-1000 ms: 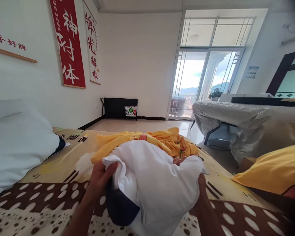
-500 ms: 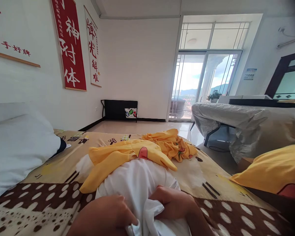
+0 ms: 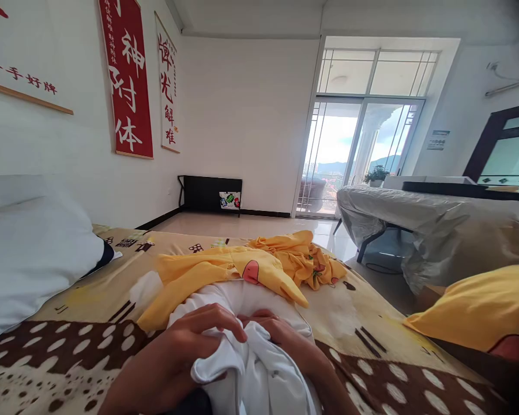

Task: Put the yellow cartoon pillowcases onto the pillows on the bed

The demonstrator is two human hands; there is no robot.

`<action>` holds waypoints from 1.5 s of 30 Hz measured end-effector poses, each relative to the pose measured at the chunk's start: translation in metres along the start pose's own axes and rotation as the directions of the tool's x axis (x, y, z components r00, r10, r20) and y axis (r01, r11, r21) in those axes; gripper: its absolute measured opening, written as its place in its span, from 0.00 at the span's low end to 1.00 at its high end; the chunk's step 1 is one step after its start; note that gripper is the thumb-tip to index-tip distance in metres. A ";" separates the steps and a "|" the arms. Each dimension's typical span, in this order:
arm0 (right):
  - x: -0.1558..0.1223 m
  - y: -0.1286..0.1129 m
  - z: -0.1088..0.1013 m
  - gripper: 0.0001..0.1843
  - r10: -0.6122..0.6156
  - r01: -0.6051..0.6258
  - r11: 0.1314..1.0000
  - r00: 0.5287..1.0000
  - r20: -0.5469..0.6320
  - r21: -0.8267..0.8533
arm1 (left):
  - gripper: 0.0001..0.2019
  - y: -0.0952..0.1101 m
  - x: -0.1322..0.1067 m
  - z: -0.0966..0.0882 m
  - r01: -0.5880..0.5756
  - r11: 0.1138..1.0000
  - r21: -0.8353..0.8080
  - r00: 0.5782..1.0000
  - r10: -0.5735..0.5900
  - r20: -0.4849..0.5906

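Note:
A plump white pillow (image 3: 199, 298) lies on the bed in front of me, its near end gathered into loose white fabric (image 3: 259, 369). My left hand (image 3: 194, 340) pinches a fold of that fabric between thumb and fingers. On the other side my right hand (image 3: 289, 337) is closed around the bunched fabric, its fingertips partly hidden by folds. A yellow pillowcase (image 3: 225, 262) with a red carrot print lies across the pillow's far end; I cannot tell whether it covers any of it.
More crumpled yellow cloth (image 3: 315, 268) is behind the pillow on the patterned blanket (image 3: 398, 323). A white pillow (image 3: 34, 259) rests at the left and a yellow one (image 3: 484, 305) at the right. Beyond the bed stands a plastic-covered table (image 3: 372, 202).
Both hands have moved forward along the white pillow and gathered more fabric between them. The far end now looks more bunched. The view has tilted slightly up.

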State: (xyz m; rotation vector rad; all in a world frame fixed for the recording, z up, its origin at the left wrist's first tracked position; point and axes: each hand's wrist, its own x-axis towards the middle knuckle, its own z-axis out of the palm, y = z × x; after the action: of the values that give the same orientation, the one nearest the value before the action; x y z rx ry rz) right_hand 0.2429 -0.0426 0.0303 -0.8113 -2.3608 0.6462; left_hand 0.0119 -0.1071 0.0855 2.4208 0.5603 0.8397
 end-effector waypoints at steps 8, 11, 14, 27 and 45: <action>-0.012 0.031 0.016 0.06 0.093 -0.042 0.971 0.973 0.209 -0.237 | 0.13 -0.022 0.011 0.013 0.024 0.999 -0.031 0.947 -0.033 -0.321; -0.014 0.043 0.019 0.05 0.074 -0.051 0.983 0.989 0.126 -0.176 | 0.14 -0.055 0.032 0.026 0.125 0.984 -0.125 0.866 -0.170 -0.471; -0.015 0.052 0.018 0.06 0.083 -0.071 0.987 0.994 0.077 -0.144 | 0.20 -0.090 0.047 0.038 0.226 0.946 -0.235 0.801 -0.317 -0.508; -0.021 0.023 -0.036 0.14 0.226 -0.156 0.906 0.964 -0.138 0.393 | 0.18 -0.060 0.008 -0.009 0.373 0.758 -0.535 0.813 -0.545 -0.204; -0.039 -0.023 -0.034 0.09 0.077 0.044 0.959 0.910 -0.408 0.279 | 0.15 -0.024 0.021 0.017 0.040 0.966 -0.257 0.960 -0.108 -0.256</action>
State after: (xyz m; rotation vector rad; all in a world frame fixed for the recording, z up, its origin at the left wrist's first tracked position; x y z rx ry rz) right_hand 0.2811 -0.0758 0.0559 -0.7536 -1.8271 0.7179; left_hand 0.0327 -0.0827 0.0693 2.0596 0.6028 1.1432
